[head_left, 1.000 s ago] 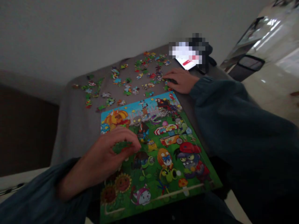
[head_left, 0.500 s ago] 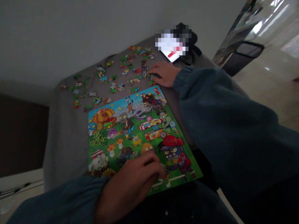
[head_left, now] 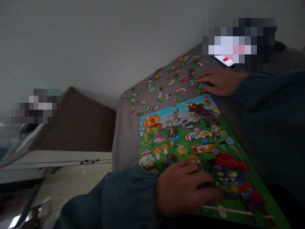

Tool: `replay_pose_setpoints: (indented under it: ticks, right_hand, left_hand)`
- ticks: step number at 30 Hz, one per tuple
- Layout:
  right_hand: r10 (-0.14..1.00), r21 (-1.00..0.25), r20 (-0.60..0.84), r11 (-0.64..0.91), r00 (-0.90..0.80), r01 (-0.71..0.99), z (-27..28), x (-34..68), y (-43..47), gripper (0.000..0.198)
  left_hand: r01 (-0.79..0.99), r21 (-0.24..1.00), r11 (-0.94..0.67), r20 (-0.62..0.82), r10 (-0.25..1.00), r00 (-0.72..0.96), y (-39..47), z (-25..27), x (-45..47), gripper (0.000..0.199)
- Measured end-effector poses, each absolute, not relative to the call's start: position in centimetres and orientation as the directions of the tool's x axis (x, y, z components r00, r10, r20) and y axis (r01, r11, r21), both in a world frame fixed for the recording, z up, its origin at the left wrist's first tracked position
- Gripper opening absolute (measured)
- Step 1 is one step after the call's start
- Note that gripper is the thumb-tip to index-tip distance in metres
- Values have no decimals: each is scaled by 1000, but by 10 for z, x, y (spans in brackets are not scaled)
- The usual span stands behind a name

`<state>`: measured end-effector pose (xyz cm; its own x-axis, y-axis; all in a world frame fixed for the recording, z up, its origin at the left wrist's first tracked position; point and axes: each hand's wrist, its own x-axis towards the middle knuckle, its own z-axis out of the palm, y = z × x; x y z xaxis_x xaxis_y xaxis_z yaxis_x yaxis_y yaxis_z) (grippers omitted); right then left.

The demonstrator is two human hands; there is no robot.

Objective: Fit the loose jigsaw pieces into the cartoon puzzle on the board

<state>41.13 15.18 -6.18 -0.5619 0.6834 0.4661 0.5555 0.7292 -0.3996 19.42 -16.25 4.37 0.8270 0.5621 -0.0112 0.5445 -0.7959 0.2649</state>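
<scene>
A cartoon picture board (head_left: 181, 124) with a green and blue printed scene lies at the near edge of a grey cloth-covered surface. My left hand (head_left: 188, 187) rests on its lower part, the fingers bent and slightly apart. Its fingertips are dark, and I make out nothing held in them. Just past the board's far right corner, my right hand (head_left: 220, 81) lies low with fingers stretched out and parted. Its fingertips touch or nearly touch some loose jigsaw pieces (head_left: 192, 73). Several more jigsaw pieces (head_left: 160, 95) are scattered between the board and the wall.
A lit phone screen (head_left: 225, 60), partly blurred out, lies beyond my right hand. The grey cloth (head_left: 127, 136) drops away at the left. A brown panel (head_left: 83, 124) stands left of it, with a pale floor below. A plain wall (head_left: 107, 41) rises behind.
The view has swung left, so the board and both hands appear further right. My hands keep nearly the same places over the board and pieces.
</scene>
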Motion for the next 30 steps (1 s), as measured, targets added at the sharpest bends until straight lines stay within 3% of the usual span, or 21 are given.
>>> replay_pose_setpoints:
  ticks: [6, 13, 20, 24, 28, 30]
  right_hand:
    - [733, -301, 207, 678, -648, 671, -54, 416, 153, 48]
    - [716, -234, 204, 698, -668, 677, -47, 415, 145, 53]
    - [722, -258, 109, 685, -684, 682, -31, 415, 137, 62]
    - [727, -282, 133, 679, -673, 678, -32, 415, 137, 60]
    - [732, -323, 185, 676, -656, 663, -38, 417, 138, 52]
    - [722, -317, 207, 688, -661, 653, -40, 417, 139, 51]
  left_hand:
    - [594, 271, -758, 42, 625, 779, -174, 37, 205, 25]
    - [559, 236, -794, 54, 586, 809, -169, 51, 206, 20]
    - [405, 23, -914, 19, 405, 914, -170, 68, 188, 34]
    - [350, 60, -935, -1, 351, 936, -151, 101, 164, 36]
    - [594, 154, -790, 129, 612, 781, -99, 133, 116, 29]
    - [752, 166, -639, 192, 768, 611, -67, 134, 81, 27]
